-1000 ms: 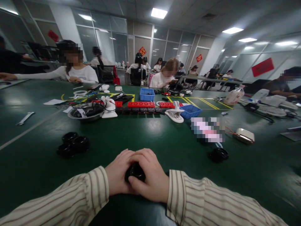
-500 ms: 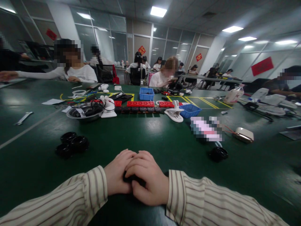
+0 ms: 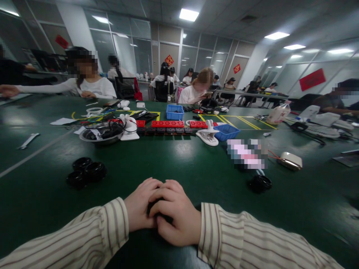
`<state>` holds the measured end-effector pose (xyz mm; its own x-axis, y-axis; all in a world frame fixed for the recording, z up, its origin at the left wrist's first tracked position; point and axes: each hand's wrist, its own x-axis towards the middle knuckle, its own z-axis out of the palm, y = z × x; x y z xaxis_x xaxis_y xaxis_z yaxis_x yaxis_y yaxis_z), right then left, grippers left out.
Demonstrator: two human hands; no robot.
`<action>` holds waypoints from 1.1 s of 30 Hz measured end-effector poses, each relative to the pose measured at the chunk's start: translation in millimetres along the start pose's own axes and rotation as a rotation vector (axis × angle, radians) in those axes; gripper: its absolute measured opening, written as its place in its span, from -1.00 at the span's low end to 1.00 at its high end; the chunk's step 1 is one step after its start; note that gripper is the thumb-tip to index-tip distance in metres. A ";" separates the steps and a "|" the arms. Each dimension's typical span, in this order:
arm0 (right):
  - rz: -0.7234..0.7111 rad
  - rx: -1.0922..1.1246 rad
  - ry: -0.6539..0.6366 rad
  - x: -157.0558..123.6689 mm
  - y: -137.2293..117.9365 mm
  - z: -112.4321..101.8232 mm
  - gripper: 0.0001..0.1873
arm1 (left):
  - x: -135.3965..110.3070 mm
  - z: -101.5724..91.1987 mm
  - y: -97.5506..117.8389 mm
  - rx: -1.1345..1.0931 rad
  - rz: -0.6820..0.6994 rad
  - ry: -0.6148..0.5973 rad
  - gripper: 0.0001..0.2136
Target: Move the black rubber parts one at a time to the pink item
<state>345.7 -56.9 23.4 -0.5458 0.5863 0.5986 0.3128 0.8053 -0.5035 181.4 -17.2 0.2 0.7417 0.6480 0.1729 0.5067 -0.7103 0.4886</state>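
Note:
My left hand [image 3: 138, 206] and my right hand [image 3: 181, 222] come together at the near middle of the table, both closed round a dark black object [image 3: 166, 218]. Only slivers of it show between the fingers, so its kind is hidden. The right hand's fingers overlap those of the left. Off to the left, three glossy black ring-shaped parts [image 3: 95, 171] lie grouped together. A similar black ring-shaped part [image 3: 261, 183] sits alone on the right, by a pixelated pinkish item [image 3: 246, 155].
Across the green table [image 3: 179, 160] stand red and black socket strips [image 3: 167, 124], a white clip base [image 3: 208, 133], blue bins [image 3: 226, 131] and a bowl of black parts [image 3: 102, 132]. A wrench [image 3: 28, 141] lies left; a gold-edged white case [image 3: 291, 160] lies right. People sit beyond.
The fingers of my right hand have spread slightly, showing a little more of the black object. Both hands stay in the same place.

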 end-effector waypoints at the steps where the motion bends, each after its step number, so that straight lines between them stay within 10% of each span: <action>1: 0.023 -0.008 0.012 0.0 -0.7 -0.4 -0.82 | -0.7 0.4 -0.3 0.010 -0.006 0.002 -0.51; 7: 0.251 -0.123 0.015 -0.1 0.1 1.7 -0.76 | -1.4 -2.0 2.5 0.006 -0.073 0.015 -0.51; 16: -0.037 0.013 -0.033 1.1 2.6 1.2 -0.88 | -0.2 -3.2 -0.2 -0.037 0.025 -0.025 -0.67; 22: 0.161 -0.062 0.025 1.6 -1.5 0.2 -0.79 | -1.2 -3.4 3.3 -0.005 -0.016 -0.017 -0.37; 26: 0.254 -0.134 0.006 1.1 -0.4 3.3 -0.82 | -0.7 -5.3 5.5 -0.013 -0.047 -0.024 -0.54; 33: 0.035 -0.013 -0.006 0.5 3.6 3.4 -0.89 | -0.5 -5.3 4.2 -0.026 0.030 -0.059 -0.73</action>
<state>343.9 -54.1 19.8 -0.5387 0.6140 0.5769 0.3422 0.7852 -0.5161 180.8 -19.0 6.7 0.7813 0.6088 0.1373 0.4730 -0.7211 0.5062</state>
